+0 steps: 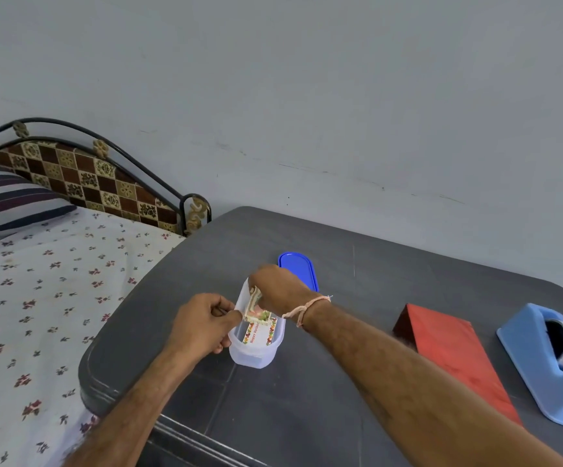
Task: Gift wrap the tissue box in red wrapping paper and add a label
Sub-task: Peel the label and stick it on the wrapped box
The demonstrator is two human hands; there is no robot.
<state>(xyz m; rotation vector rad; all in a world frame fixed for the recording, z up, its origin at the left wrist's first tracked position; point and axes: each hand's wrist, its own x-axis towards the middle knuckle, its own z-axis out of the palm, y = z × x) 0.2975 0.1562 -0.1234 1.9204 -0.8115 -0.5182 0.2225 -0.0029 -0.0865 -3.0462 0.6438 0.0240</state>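
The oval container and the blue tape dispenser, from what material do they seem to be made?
The oval container looks like translucent, frosted plastic: the printed labels inside show dimly through its wall. Its blue lid seems opaque, smooth plastic. The tape dispenser looks like moulded light-blue plastic with a soft sheen and rounded edges; a heavier core inside cannot be judged.

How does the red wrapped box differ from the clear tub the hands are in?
The red wrapped box is opaque and closed all round; the clear tub is see-through and open, its blue lid lying behind it. The box lies untouched; both hands handle labels at the tub. Both rest on the dark table.
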